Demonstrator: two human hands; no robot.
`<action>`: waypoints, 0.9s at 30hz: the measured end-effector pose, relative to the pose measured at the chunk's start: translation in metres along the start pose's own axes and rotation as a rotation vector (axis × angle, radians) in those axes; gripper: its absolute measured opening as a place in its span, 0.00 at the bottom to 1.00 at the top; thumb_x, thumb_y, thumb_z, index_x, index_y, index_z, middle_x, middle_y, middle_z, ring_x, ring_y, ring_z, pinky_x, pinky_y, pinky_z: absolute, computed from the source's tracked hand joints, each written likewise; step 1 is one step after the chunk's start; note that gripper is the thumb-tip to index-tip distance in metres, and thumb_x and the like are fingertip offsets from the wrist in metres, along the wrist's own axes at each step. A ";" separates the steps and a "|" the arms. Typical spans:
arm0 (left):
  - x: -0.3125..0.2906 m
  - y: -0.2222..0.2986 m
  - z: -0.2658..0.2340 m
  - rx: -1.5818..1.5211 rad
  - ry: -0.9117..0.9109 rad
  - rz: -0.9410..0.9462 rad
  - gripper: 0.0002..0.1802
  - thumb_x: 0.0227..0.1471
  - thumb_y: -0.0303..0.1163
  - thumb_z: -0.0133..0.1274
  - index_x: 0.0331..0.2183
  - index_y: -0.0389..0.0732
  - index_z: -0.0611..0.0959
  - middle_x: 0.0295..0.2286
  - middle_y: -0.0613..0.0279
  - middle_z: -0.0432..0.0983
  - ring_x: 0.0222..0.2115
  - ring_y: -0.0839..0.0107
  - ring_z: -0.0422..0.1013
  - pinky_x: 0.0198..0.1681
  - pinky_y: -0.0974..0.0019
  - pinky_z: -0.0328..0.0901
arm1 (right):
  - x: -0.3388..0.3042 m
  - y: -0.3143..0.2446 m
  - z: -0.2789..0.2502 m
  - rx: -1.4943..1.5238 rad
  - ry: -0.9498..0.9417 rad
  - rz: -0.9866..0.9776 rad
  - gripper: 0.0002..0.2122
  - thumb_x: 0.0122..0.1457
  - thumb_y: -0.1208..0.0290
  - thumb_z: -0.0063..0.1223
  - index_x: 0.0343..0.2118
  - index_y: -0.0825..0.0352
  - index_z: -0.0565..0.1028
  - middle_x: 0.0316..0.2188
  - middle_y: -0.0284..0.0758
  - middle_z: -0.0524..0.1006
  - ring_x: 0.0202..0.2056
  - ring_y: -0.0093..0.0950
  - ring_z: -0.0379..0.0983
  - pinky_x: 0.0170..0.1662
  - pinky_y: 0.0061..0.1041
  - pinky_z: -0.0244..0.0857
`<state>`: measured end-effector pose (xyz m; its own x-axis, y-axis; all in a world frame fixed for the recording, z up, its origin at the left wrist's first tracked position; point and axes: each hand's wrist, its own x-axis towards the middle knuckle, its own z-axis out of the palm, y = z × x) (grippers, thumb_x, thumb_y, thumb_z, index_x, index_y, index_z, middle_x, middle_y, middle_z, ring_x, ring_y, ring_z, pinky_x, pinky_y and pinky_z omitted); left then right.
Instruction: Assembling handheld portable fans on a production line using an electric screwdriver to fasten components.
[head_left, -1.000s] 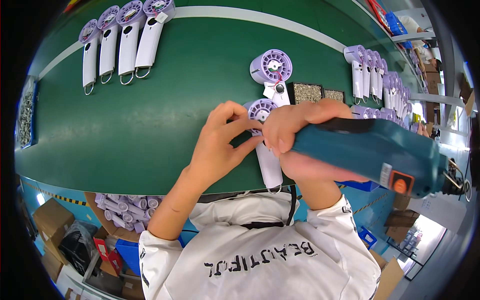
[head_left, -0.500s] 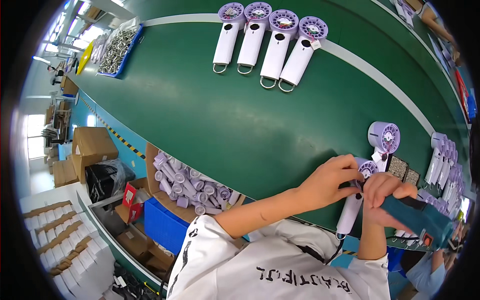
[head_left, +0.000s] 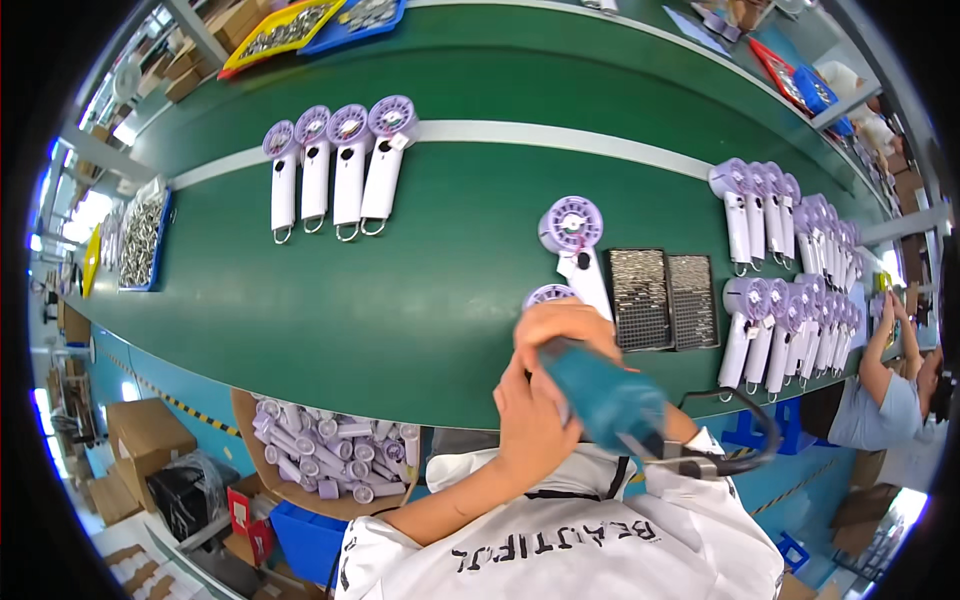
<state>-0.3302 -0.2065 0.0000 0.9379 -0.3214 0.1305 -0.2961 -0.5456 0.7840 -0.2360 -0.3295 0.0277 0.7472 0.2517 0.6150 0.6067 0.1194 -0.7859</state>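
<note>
My right hand (head_left: 566,325) grips a teal power driver (head_left: 600,392) over a mostly hidden lilac fan (head_left: 548,293); my left hand (head_left: 535,425) is just nearer. Another fan (head_left: 590,280) lies beyond, black trays (head_left: 642,336) right, four fans (head_left: 348,182) far left.

Teal power tool (head_left: 605,397), green tabletop (head_left: 450,270)

One bold line of black capital lettering (head_left: 557,548) is printed across the white shirt (head_left: 590,580) and is seen upside down. On the small white tag (head_left: 399,141) attached to a purple-and-white handheld fan (head_left: 381,185), no print can be made out.
</note>
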 end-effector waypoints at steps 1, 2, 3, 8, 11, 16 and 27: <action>0.005 -0.005 0.004 0.001 -0.004 0.018 0.44 0.41 0.32 0.61 0.56 0.27 0.60 0.54 0.37 0.56 0.55 0.39 0.53 0.54 0.44 0.51 | 0.000 -0.004 0.003 0.131 0.076 0.041 0.06 0.52 0.78 0.54 0.33 0.71 0.73 0.21 0.36 0.73 0.23 0.31 0.71 0.29 0.30 0.66; 0.009 -0.013 0.009 -0.120 -0.048 -0.096 0.41 0.42 0.31 0.60 0.56 0.28 0.61 0.53 0.35 0.56 0.54 0.39 0.54 0.53 0.44 0.52 | 0.004 -0.017 0.007 0.249 0.160 0.080 0.06 0.52 0.77 0.53 0.33 0.71 0.73 0.21 0.37 0.73 0.24 0.31 0.71 0.29 0.30 0.66; 0.012 -0.021 0.007 -0.223 -0.076 -0.228 0.39 0.43 0.29 0.58 0.55 0.29 0.61 0.53 0.33 0.56 0.53 0.39 0.55 0.52 0.44 0.53 | -0.003 -0.028 0.006 0.014 0.141 0.106 0.16 0.58 0.62 0.54 0.40 0.71 0.70 0.21 0.39 0.74 0.25 0.31 0.71 0.29 0.31 0.65; 0.058 -0.015 -0.010 0.109 0.226 0.123 0.32 0.49 0.22 0.54 0.54 0.29 0.62 0.52 0.33 0.57 0.52 0.39 0.58 0.54 0.46 0.53 | 0.006 -0.088 -0.018 0.413 0.522 -0.345 0.39 0.53 0.25 0.34 0.45 0.64 0.66 0.15 0.33 0.66 0.11 0.27 0.60 0.14 0.26 0.58; 0.080 -0.011 0.003 0.185 0.302 0.147 0.32 0.52 0.30 0.56 0.53 0.27 0.62 0.54 0.30 0.54 0.58 0.36 0.51 0.55 0.44 0.53 | -0.031 -0.092 -0.028 0.486 0.768 -0.232 0.40 0.50 0.23 0.32 0.42 0.63 0.67 0.13 0.32 0.66 0.11 0.27 0.60 0.13 0.27 0.56; 0.089 0.027 0.024 0.363 0.301 -0.018 0.36 0.48 0.49 0.61 0.48 0.33 0.70 0.58 0.15 0.41 0.61 0.29 0.44 0.60 0.39 0.46 | -0.065 -0.086 -0.030 0.495 0.998 -0.185 0.42 0.47 0.20 0.32 0.41 0.62 0.68 0.11 0.32 0.66 0.09 0.24 0.58 0.10 0.26 0.53; 0.110 0.009 0.007 0.566 0.232 0.020 0.28 0.49 0.47 0.58 0.37 0.29 0.74 0.56 0.16 0.46 0.56 0.32 0.52 0.55 0.41 0.52 | -0.065 -0.079 -0.039 0.430 1.071 -0.100 0.37 0.57 0.28 0.28 0.43 0.66 0.66 0.12 0.30 0.64 0.08 0.21 0.56 0.10 0.21 0.52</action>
<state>-0.2312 -0.2528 0.0171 0.9272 -0.1936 0.3207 -0.3044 -0.8884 0.3437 -0.3220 -0.3927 0.0520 0.6729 -0.6952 0.2528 0.6875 0.4614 -0.5608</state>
